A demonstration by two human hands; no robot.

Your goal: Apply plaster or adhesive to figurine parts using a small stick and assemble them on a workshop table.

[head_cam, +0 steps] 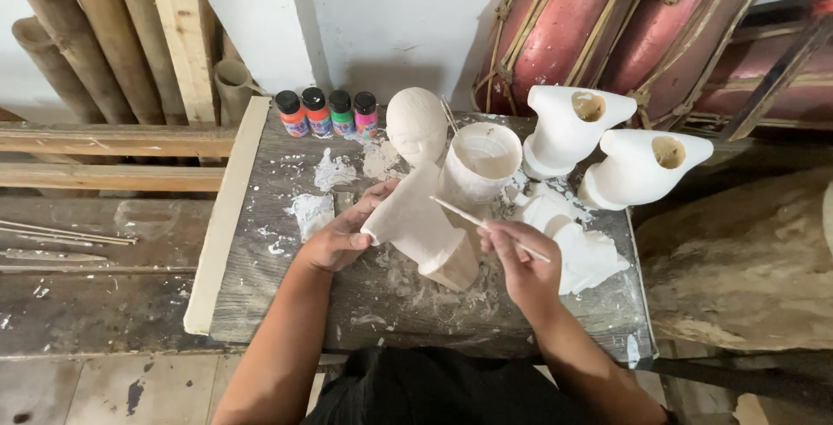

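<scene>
Head view: unpainted wooden figure (423, 208) at frame centre, tilted on paint-splashed desk (286, 304). Left hand (340, 236) wrapped around figure's shoulder, fingers closed on it. Right hand (521, 260) seen with fingers pinching thin brush (486, 226), tip resting at figure's torso. Figure's surface pale, matte, bare wood tone; coating judged barely begun, most left. White paint cup (479, 163) just behind figure. Two white-coated hollow pieces (607, 143) at upper right, judged finished. Four small paint bottles (328, 112) lined at desk's far edge, caps on.
</scene>
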